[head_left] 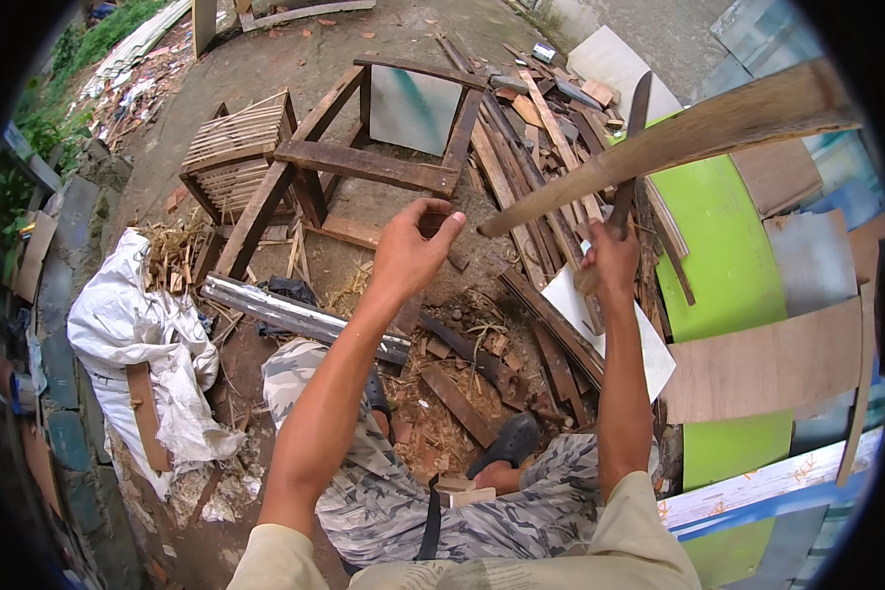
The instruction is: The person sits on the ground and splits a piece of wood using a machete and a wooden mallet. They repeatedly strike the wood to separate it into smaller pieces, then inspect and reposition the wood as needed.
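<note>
My right hand (614,256) is wrapped round the handle of a machete, whose long dark blade (642,103) points up and away. A long split bamboo piece (678,147) slants across the view, crossing in front of the blade. Its narrow end lies close to my left hand (415,246), with a small gap between them. The left hand's fingers are curved and apart from the thumb, with nothing between them. What supports the bamboo cannot be made out. Ahead of my left hand lies a dark wooden frame (364,165) with a pale panel.
A slatted wooden crate (234,147) stands left of the frame. White sacks (143,334) lie at the left. Scrap planks (521,187) are piled ahead on the right, beside a lime-green sheet (718,236). A white-edged beam (295,313) lies by my left knee. Wood chips litter the ground between my feet.
</note>
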Available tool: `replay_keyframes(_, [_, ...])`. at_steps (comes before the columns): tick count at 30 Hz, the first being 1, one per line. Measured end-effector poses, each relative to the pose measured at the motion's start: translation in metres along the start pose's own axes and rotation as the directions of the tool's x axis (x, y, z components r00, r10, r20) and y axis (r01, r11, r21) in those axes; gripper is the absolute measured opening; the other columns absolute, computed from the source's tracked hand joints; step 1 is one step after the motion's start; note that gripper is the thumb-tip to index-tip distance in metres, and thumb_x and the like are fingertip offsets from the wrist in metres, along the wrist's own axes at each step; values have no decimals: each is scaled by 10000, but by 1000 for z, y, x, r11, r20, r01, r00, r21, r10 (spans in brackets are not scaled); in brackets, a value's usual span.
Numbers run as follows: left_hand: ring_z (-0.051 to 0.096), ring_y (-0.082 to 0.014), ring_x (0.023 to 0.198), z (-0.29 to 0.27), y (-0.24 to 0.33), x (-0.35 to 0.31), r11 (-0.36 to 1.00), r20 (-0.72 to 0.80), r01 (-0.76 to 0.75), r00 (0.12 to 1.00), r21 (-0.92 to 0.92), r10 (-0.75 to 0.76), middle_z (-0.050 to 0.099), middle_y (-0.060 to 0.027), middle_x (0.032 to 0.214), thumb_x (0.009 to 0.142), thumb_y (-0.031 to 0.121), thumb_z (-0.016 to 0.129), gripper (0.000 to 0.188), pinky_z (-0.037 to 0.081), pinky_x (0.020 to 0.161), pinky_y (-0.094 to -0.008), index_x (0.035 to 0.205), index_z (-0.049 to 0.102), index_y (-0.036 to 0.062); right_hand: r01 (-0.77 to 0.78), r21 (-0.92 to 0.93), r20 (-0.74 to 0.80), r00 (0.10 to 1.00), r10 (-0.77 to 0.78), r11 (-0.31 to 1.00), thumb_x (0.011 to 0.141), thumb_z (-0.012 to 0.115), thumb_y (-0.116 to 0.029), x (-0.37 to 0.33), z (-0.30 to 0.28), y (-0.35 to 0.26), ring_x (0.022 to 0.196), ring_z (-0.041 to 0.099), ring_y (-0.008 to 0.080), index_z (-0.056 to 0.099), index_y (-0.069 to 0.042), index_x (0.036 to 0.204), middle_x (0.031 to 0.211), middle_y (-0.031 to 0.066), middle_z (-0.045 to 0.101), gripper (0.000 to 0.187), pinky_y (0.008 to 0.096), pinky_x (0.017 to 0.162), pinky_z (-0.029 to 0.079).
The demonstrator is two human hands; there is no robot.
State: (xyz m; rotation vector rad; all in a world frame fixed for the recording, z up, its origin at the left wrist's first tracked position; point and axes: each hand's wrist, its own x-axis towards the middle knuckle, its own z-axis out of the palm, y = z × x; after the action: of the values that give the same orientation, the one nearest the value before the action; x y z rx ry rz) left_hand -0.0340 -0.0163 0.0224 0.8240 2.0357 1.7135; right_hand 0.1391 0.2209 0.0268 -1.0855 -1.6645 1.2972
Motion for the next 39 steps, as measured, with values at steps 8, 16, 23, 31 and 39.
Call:
replay_keyframes(8, [702, -225, 893, -1, -2, -3, 1000, -7, -8, 1000, 9, 8, 728, -162, 964, 908, 328, 683, 415, 537, 804, -336, 1093, 672, -43, 67, 213, -118, 992, -43, 975, 893, 654, -105, 23, -2, -47, 406, 442, 112, 516, -42, 763, 548, 12, 461, 200, 297, 395, 403])
replay_keyframes(16, [704, -226, 881, 5, 4, -8, 1000, 30, 10, 999, 27, -11, 729, -158, 964, 908, 331, 681, 414, 541, 794, -336, 1100, 666, -35, -367, -383, -24, 921, 388, 848, 847, 593, -99, -16, 37, 159, 477, 549, 221, 559, 62, 974, 686, 115, 575, 208, 398, 465, 446])
replay_keyframes(23, [707, -232, 874, 9, 3, 1, 1000, 25, -19, 1000, 14, 19, 728, -169, 967, 910, 321, 680, 412, 547, 779, -345, 1101, 661, -44, -141, -232, 25, 988, 151, 962, 874, 642, -143, -4, 24, 140, 400, 503, 196, 540, 30, 923, 585, 64, 522, 207, 358, 405, 430])
replay_keyframes(31, [666, -155, 850, 4, -3, -1, 998, 16, 51, 999, -36, -50, 723, -115, 922, 924, 309, 683, 388, 517, 772, -302, 1098, 665, -38, 202, 73, -156, 969, -189, 977, 898, 680, -139, 58, 12, -35, 397, 463, 131, 516, -19, 815, 545, 23, 475, 219, 308, 381, 400])
replay_keyframes(39, [692, -174, 835, 13, 10, 2, 992, 91, 90, 993, -92, -81, 732, -143, 924, 915, 316, 686, 412, 537, 742, -316, 1112, 649, -43, -207, -444, -139, 977, 161, 872, 824, 610, -134, 37, 47, 171, 749, 683, 338, 577, 0, 1247, 923, 223, 681, 445, 428, 652, 527])
